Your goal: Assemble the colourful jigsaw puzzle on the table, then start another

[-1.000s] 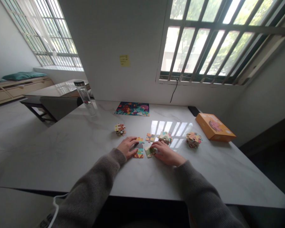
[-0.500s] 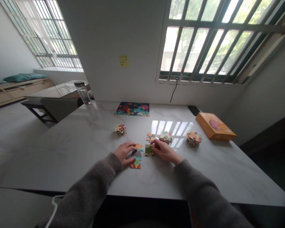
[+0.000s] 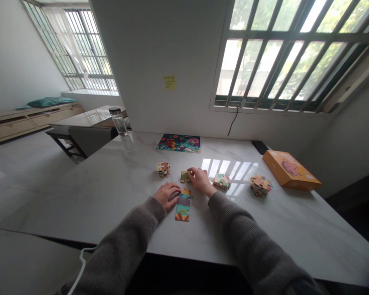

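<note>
Joined puzzle pieces (image 3: 183, 208) form an upright strip on the white marble table. My left hand (image 3: 167, 196) rests at the strip's left edge, fingers apart, its fingertips touching the pieces. Just beyond the strip's far end, my right hand (image 3: 200, 180) pinches a green puzzle piece (image 3: 185, 176) by its right side. Three stacks of pieces stand around: a left stack (image 3: 163, 169), a middle stack (image 3: 222, 181) right of my right hand, and a right stack (image 3: 260, 185).
A colourful picture sheet (image 3: 180, 143) lies near the wall. An orange box (image 3: 290, 170) and a black phone (image 3: 260, 147) are at the right. A glass bottle (image 3: 119, 123) stands at the table's far left edge. A white cable (image 3: 81, 262) hangs beside my left sleeve.
My right hand has moved away from me and left with the green piece, from right of the strip to beyond its far end. The camera view has shifted slightly left.
</note>
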Available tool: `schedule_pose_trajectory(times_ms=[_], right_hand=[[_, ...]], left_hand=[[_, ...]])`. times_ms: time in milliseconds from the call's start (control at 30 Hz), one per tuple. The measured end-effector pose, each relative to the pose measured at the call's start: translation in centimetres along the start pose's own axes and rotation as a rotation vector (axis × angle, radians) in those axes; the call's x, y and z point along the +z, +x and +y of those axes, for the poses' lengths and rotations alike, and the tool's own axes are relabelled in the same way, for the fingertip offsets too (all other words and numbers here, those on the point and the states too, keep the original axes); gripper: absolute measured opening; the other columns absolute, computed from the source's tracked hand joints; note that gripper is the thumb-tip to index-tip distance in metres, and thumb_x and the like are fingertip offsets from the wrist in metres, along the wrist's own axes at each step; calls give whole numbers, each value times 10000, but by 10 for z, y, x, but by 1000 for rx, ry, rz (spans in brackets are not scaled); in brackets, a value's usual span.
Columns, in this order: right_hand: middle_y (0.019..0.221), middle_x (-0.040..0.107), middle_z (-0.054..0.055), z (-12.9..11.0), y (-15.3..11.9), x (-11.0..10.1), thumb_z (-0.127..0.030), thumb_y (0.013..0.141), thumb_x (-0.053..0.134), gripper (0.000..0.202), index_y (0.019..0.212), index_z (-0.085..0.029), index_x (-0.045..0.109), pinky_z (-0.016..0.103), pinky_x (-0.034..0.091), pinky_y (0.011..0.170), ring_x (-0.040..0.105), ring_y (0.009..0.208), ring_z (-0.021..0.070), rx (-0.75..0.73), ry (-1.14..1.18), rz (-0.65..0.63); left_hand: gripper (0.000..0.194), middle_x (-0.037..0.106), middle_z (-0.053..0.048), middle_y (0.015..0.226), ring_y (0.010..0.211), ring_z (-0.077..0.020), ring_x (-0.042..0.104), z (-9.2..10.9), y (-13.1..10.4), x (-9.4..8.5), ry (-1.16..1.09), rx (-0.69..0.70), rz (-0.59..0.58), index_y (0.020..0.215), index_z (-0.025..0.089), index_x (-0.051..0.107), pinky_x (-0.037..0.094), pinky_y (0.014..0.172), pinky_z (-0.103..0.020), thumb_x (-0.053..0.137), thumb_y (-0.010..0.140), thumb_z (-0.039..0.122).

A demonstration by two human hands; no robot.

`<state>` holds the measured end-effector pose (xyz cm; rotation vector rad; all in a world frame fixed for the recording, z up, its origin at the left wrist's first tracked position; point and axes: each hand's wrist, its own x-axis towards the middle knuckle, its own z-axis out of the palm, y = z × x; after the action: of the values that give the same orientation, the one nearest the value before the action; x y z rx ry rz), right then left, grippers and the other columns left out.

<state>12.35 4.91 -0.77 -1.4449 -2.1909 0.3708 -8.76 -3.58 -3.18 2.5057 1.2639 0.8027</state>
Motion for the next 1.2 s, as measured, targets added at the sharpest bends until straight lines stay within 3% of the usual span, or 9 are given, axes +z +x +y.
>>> schedule_pose_trajectory(times_ms=[167, 300, 467, 633, 733, 967, 1200], right_hand=[[999, 703, 94, 0, -3, 9, -288, 972, 525, 228, 1133, -214, 670, 419, 339, 940, 557, 1027, 260, -19, -106, 7], [1113, 642, 113, 0, -11, 8, -298, 973, 530, 241, 1163, -225, 658, 424, 329, 964, 518, 1096, 277, -100, -205, 41], [1110, 634, 111, -6, -27, -9, -204, 991, 440, 295, 1215, -221, 631, 433, 339, 944, 512, 1074, 286, -172, -203, 92], [1084, 650, 103, -3, -54, -32, -204, 982, 454, 296, 1215, -237, 633, 429, 362, 918, 523, 1044, 283, -222, -123, 125], [1068, 657, 91, 13, -68, -45, -190, 973, 452, 294, 1188, -246, 644, 417, 383, 908, 541, 1019, 269, -252, -51, 141], [1009, 646, 107, 71, -74, -76, -210, 955, 429, 298, 1113, -221, 682, 432, 457, 898, 565, 981, 276, -137, 72, 294], [1112, 600, 115, 98, -79, -83, -330, 887, 591, 344, 1209, -226, 654, 464, 452, 949, 526, 1035, 296, -63, -73, 176]], left_hand=[[256, 673, -92, 1178, 1109, -271, 582, -2, -1, 1, 13, -7, -5, 1100, 203, 683, 469, 1030, -445, 580, 876, 273], [355, 593, -99, 1365, 1228, -271, 539, -4, 0, 5, -7, 37, 27, 1240, 201, 639, 435, 1102, -450, 545, 904, 264], [433, 533, -110, 1455, 1339, -250, 472, -7, 13, 12, -34, 56, 7, 1371, 182, 562, 384, 1170, -445, 464, 956, 255], [427, 512, -107, 1486, 1393, -255, 430, -5, 30, 14, 20, 48, -67, 1370, 182, 570, 350, 1190, -456, 464, 973, 299], [402, 548, -116, 1448, 1361, -269, 464, -4, 40, 17, 66, 25, -95, 1314, 186, 614, 365, 1170, -456, 505, 960, 341], [315, 630, -124, 1330, 1245, -282, 542, -8, 71, 26, 166, -91, -59, 1170, 200, 678, 434, 1085, -461, 549, 924, 348], [350, 608, -127, 1355, 1235, -302, 535, -17, 73, 32, 168, -136, -21, 1232, 209, 662, 427, 1073, -511, 539, 904, 215]])
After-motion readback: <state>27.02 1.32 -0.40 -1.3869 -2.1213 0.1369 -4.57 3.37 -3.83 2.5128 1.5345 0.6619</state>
